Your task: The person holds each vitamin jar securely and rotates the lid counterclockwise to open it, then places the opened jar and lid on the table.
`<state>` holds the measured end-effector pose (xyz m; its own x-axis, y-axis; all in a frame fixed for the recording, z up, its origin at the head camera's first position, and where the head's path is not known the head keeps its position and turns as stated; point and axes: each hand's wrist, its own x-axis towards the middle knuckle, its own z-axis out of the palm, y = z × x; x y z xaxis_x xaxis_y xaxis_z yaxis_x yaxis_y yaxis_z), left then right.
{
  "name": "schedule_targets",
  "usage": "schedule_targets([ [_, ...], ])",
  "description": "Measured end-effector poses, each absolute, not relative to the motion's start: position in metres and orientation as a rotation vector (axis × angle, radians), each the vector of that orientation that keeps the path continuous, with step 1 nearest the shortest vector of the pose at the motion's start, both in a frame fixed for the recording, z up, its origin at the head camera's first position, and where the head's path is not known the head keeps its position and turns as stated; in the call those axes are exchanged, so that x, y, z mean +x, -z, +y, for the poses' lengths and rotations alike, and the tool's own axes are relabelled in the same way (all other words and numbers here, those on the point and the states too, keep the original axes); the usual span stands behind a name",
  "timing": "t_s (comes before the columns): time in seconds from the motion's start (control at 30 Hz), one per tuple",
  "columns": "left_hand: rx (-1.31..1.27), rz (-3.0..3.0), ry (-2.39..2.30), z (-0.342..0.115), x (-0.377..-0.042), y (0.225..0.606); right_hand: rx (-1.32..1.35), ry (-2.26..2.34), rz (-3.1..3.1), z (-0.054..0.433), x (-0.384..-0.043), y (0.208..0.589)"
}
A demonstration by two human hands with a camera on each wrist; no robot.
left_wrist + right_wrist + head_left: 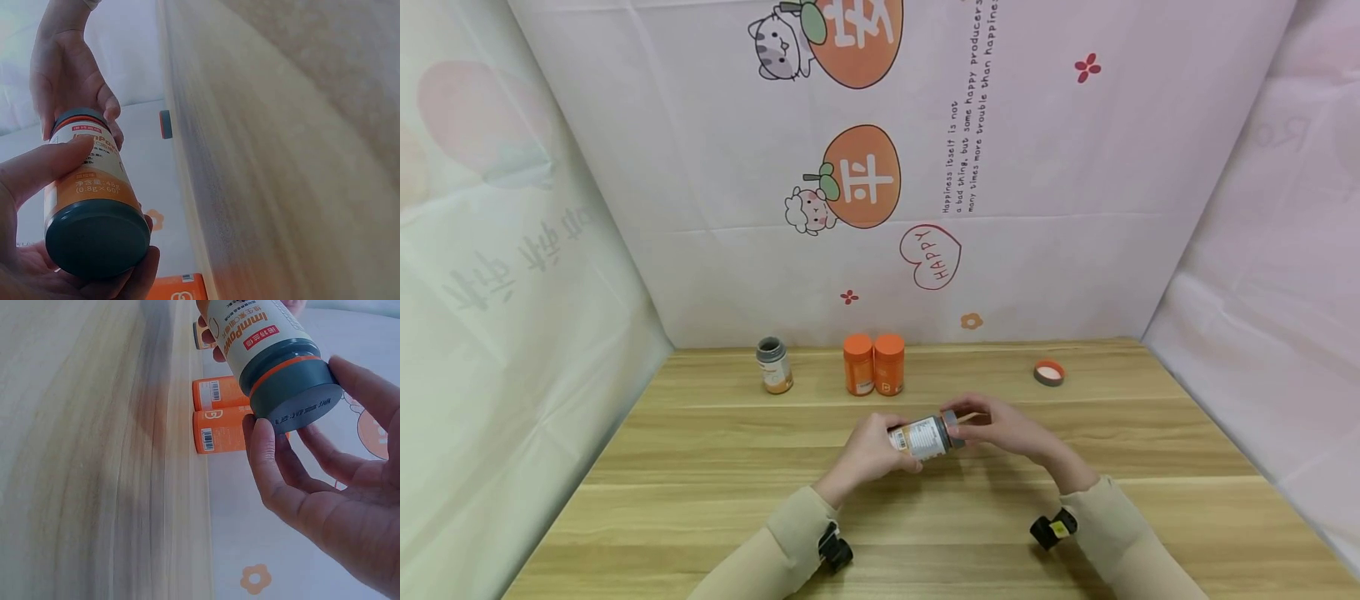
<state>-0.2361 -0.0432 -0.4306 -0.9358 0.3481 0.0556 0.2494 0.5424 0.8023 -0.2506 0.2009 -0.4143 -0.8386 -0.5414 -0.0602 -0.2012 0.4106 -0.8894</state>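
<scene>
A supplement bottle [922, 439] with a white and orange label lies tilted in my left hand [874, 450], its grey base toward that wrist. In the left wrist view my left thumb [59, 164] presses on the label while the fingers wrap beneath. My right hand [1003, 427] holds the grey cap [297, 394] at the bottle's mouth with its fingertips. The cap's orange rim shows beside the bottle's dark neck in the right wrist view. Both hands hold the bottle over the wooden table.
Two orange jars [858, 365] stand side by side at the back of the table [715, 475]. Left of them is an uncapped bottle [775, 367]. A loose grey cap [1048, 372] with an orange rim lies at the back right. Printed white cloth [1022, 275] hangs behind.
</scene>
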Motion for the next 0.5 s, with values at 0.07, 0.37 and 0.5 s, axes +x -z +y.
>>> schedule_targets([
  [0.07, 0.515, 2.661, -1.355, -0.0432, -0.236, 0.4303, -0.667, 1.398, 2.334, 0.202, -0.2511, 0.4142],
  [0.37, 0.509, 2.661, -1.358, -0.0429, -0.2362, 0.4301, -0.788, 1.462, 2.318, 0.2053, -0.2538, 0.4163],
  [0.5, 0.507, 2.659, -1.359, -0.0429, -0.2365, 0.4303, -0.804, 1.529, 2.267, 0.2058, -0.253, 0.4176],
])
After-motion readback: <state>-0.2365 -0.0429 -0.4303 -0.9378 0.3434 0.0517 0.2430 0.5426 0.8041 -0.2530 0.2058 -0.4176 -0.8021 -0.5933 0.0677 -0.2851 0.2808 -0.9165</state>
